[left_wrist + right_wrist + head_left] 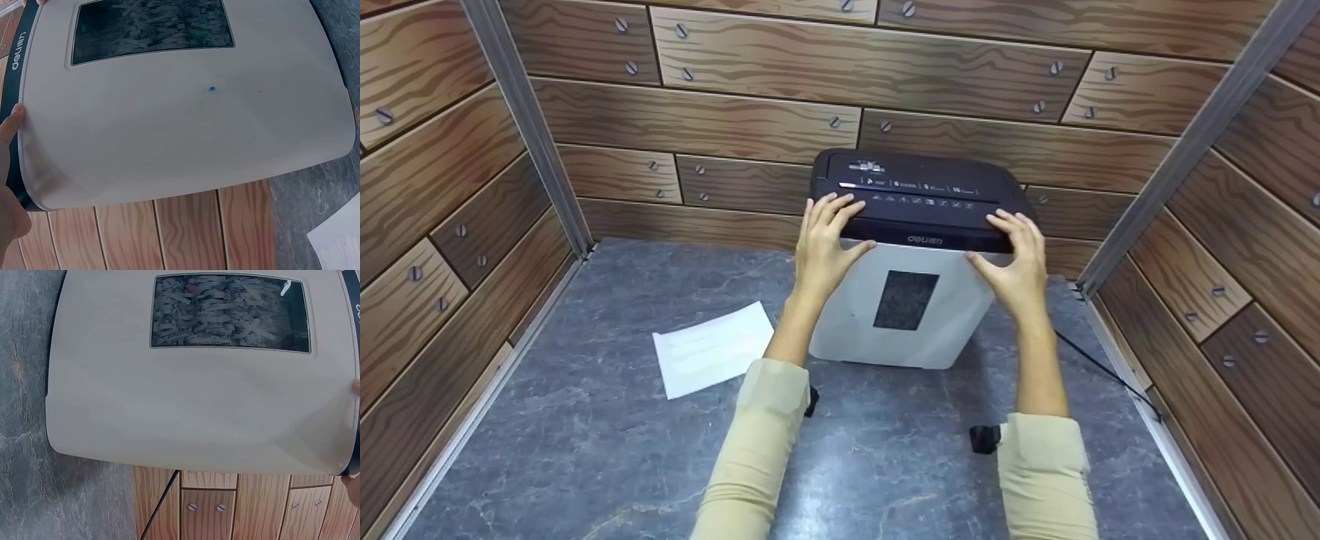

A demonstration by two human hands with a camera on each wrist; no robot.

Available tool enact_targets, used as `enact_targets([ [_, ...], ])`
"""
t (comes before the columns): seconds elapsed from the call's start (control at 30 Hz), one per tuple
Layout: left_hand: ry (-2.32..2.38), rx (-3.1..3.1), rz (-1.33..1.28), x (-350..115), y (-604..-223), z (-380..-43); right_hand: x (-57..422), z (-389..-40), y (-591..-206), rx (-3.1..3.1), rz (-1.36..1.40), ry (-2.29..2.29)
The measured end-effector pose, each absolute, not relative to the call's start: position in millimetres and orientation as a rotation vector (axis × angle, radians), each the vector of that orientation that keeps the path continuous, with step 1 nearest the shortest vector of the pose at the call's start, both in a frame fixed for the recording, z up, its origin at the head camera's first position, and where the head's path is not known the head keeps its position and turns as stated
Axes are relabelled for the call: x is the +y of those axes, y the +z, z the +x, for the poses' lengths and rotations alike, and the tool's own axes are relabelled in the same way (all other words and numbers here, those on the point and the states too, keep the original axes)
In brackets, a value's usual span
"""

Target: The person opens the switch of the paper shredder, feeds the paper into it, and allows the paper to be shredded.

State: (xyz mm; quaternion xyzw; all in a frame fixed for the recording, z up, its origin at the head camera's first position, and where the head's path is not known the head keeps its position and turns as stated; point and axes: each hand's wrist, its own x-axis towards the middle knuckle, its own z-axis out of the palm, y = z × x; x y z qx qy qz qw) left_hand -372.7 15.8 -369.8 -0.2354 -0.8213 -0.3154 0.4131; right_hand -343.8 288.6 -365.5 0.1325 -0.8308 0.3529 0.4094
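Note:
A paper shredder (pixel 847 330) stands upright against the back wall, with a pale bin and a black top (pixel 937 214). My left hand (pixel 823 247) grips the left front corner of that top, fingers over the upper edge and thumb on the front. At the right front corner, my right hand (pixel 1020 262) holds it the same way. Shredded strips show through the dark bin window (pixel 230 312) in the right wrist view. In the left wrist view only part of the left hand (pixel 10 169) appears, at the shredder's black edge.
A white sheet of paper (pixel 712 349) lies on the grey marbled surface (pixel 585 420), left of the shredder. A black cord (pixel 1110 371) runs along the right side. Wood-patterned panels (pixel 750 124) with metal corner posts enclose the back and both sides.

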Motion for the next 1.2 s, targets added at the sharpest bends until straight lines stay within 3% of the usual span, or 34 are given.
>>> enact_targets([
  [1.2,-0.766,-2.063,-0.592,15.7,-370.4,-372.3,289.7,-343.3,-365.5,-2.106,0.346,0.866],
])
